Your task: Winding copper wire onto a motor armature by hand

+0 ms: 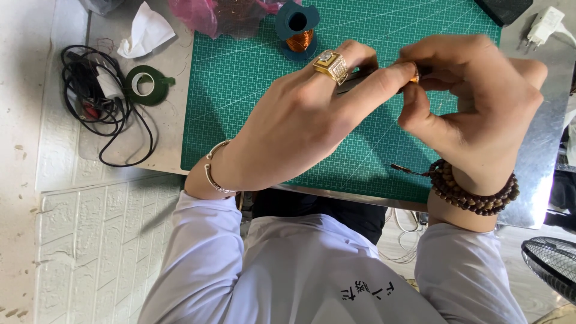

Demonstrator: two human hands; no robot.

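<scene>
Green cutting mat (240, 90) covers the metal surface (168, 72); one copper-wire spool (298, 30) beyond the left hand (300, 120), both it and the right hand (474, 114) pinching one small copper piece (414, 76).

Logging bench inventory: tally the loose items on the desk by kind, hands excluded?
Copper wire spool: 1
Green tape roll: 1
Black cable bundle: 1
White tissue: 1
White plug adapter: 1
Pink plastic bag: 1
Green cutting mat: 1
Total: 7
</scene>
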